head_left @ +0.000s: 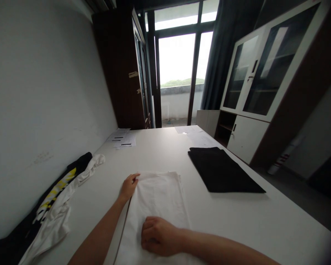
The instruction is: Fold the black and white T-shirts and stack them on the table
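A white cloth (157,195), folded into a long flat shape, lies on the table in front of me. At its far left corner is my left hand (129,187), its thumb and fingers closed on the edge. My right hand (162,235) is curled into a loose fist and rests on the nearer part of the cloth. No fabric looks gathered in that fist, though its underside is hidden. A dark line runs along the cloth's left side. The near end of the cloth goes out of view.
Right of the cloth lies a flat black folded piece (223,170) on the white table (157,151). Crumpled white fabric (56,221) and a black garment with yellow print (79,162) lie along the left wall. Papers (124,139) lie at the far end; a cabinet (248,136) stands right.
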A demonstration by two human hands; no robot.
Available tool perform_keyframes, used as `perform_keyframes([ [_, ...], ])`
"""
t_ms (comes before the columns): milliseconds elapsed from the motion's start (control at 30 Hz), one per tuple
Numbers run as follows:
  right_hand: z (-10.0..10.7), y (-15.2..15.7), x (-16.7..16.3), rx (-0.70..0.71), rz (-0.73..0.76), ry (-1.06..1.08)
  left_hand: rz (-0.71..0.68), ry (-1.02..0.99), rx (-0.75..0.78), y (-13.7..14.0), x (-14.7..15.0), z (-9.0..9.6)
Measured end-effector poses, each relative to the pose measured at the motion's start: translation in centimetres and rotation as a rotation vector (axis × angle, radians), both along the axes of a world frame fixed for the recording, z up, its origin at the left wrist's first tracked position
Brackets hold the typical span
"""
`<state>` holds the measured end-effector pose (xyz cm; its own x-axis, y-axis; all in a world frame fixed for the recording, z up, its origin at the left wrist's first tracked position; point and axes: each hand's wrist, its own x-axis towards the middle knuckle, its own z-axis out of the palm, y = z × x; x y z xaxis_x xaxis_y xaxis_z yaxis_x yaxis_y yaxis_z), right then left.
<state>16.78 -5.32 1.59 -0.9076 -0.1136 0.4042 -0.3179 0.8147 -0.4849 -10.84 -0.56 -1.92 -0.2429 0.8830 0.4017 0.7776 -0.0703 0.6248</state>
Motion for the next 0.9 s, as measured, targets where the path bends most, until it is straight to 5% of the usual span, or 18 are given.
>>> perform_keyframes([
  [300,0.6,9.4,2.1,0.097,-0.719,-0.137,0.089,0.226,-0.039,0.0,0.2,-0.4],
  [467,-0.9,13.3,3.3,0.177,-0.857,-0.34,0.026,0.275,-0.017,-0.8,2.8,0.8],
  [700,-1.2,15.7,4.1,0.161,-1.039,-0.476,-0.273,0.289,-0.17,-2.5,7.0,0.5],
  [900,-1.1,14.1,3.4,0.24,-1.066,-0.393,-0.128,0.251,-0.2,-1.7,5.0,-1.2],
])
